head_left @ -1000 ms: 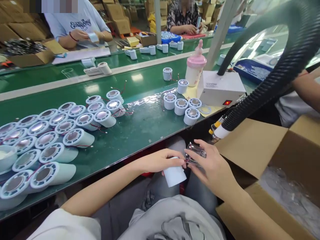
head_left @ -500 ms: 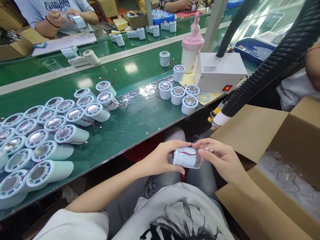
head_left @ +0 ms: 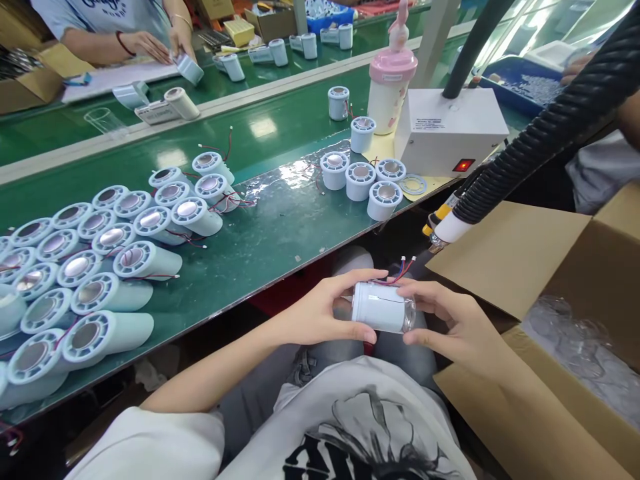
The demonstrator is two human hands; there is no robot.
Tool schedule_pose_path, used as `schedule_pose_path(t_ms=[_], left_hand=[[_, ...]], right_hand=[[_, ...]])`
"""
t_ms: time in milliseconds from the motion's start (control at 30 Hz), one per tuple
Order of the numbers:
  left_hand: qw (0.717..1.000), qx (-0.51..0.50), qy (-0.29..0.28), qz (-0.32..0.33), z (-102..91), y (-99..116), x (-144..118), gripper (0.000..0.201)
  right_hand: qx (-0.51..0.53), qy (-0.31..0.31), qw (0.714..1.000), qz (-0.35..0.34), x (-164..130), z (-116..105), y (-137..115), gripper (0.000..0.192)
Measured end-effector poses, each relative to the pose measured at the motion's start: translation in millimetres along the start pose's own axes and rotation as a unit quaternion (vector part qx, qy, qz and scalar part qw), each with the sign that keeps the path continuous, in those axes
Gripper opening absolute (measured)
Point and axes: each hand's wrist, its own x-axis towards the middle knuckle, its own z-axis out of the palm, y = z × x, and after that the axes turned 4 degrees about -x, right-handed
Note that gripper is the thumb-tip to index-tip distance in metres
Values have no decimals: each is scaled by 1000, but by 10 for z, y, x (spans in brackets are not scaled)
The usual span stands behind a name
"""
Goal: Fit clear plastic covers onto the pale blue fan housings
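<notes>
Above my lap, a light-blue cylindrical housing (head_left: pixel 377 305) lies on its side inside a clear plastic sleeve (head_left: pixel 409 315). My left hand (head_left: pixel 330 310) is wrapped round its flanged left end, thumb at the lower side. At the other end my right hand (head_left: pixel 447 317) grips the sleeve, fingers above and thumb below. Thin red and blue wires (head_left: pixel 403 269) with small white connectors stick up between the hands. Similar housings (head_left: pixel 133 259) with wires stand in rows on the green bench (head_left: pixel 260 247) at the left.
Several more housings (head_left: pixel 360 180) stand by a white box (head_left: pixel 450 127) with a lit red switch and a pink-lidded bottle (head_left: pixel 393 80). A black corrugated hose (head_left: pixel 540 127) hangs at right, above an open carton (head_left: pixel 510 260) of clear sleeves. Across the bench a co-worker's hands (head_left: pixel 160 48) hold a blue part.
The held housing and sleeve have turned, so the wires now point upward. My right fingers have moved from the wires to around the sleeve end. The co-worker's part has moved lower and right.
</notes>
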Motion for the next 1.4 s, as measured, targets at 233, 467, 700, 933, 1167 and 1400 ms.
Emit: schedule_pose_path(t_ms=[233,467,700,933,1167,1400], left_hand=[[997,51,1,64,8,55,-28,74],[999,-18,1,30,-10,5,0,82],[991,-135,11,-23,-95,-259,637,85],[992,-126,5,-13,-130,-352,1331,75],[995,-95,-10,-34,-156,-280,869,79],[999,-18,-43,18,-23,-79,235,76]], right_hand=[[57,-21,998,34,-1,-19,-32,41],[84,12,996,25,-43,37,56,41],[136,187,973,0,16,116,627,42],[100,264,959,-23,265,-115,969,49],[86,180,979,-33,106,-71,763,41],[-6,75,997,-31,-159,37,265,45]])
